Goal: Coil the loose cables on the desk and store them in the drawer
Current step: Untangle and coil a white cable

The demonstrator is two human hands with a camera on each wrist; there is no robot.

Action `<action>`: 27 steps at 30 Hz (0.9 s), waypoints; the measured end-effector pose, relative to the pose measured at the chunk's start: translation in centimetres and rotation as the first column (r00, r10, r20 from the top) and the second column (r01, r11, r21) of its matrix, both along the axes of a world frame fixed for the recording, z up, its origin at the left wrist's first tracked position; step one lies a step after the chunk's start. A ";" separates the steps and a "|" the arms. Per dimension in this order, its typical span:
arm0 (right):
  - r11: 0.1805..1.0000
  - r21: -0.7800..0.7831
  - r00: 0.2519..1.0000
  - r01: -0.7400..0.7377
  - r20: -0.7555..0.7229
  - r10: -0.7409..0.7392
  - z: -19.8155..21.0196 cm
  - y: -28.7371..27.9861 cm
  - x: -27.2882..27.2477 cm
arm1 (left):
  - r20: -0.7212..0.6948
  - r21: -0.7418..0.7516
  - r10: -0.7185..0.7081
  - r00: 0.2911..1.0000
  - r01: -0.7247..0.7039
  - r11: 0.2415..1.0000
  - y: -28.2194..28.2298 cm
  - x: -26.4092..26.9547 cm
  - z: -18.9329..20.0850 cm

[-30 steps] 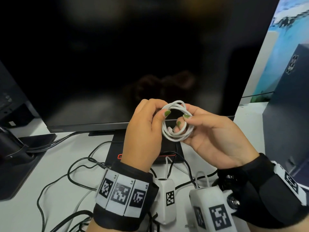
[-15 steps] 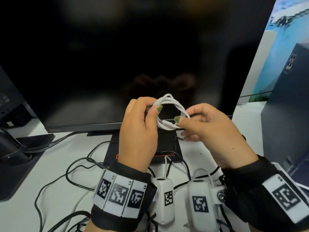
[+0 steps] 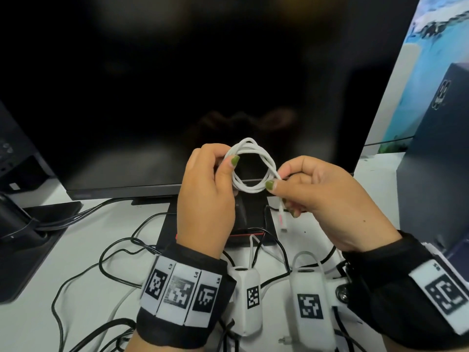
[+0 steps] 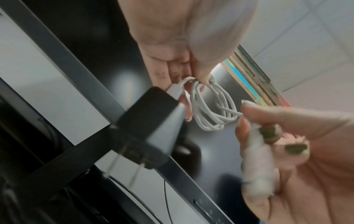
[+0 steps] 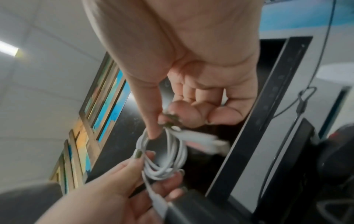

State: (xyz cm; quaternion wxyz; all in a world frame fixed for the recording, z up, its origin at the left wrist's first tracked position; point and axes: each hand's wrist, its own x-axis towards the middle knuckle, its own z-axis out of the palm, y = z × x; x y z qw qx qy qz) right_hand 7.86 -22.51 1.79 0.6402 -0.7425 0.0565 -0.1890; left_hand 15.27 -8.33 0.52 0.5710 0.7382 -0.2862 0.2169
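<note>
White round charging cable (image 3: 250,168), coiled, is held above the desk before a black monitor (image 3: 177,97). Left hand (image 3: 205,199) pinches the coil's left side; right hand (image 3: 322,196) now pinches the free end, drawn out rightward since a second ago, suggesting a securing wrap. Drawer unseen; wrist views blurred.

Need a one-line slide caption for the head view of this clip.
Both hands, left hand and right hand, hold a coiled white cable before a dark monitor.
</note>
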 end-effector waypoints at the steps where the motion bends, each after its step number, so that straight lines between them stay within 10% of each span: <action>1: 0.999 -0.036 0.999 0.031 0.010 -0.031 -0.1 0.0 0.0 | -0.052 -0.044 -0.026 0.998 0.024 0.999 0.1 0.0 0.1; 14: 0.990 -0.076 0.993 0.116 -0.023 -0.118 -0.6 0.3 0.4 | -0.194 -0.116 -0.199 0.961 0.179 0.977 -0.1 -0.5 0.5; 27: 0.992 -0.073 0.993 0.103 -0.044 -0.106 -0.6 -0.9 -0.2 | -0.081 0.028 -0.075 0.994 0.077 0.997 0.0 -1.2 0.8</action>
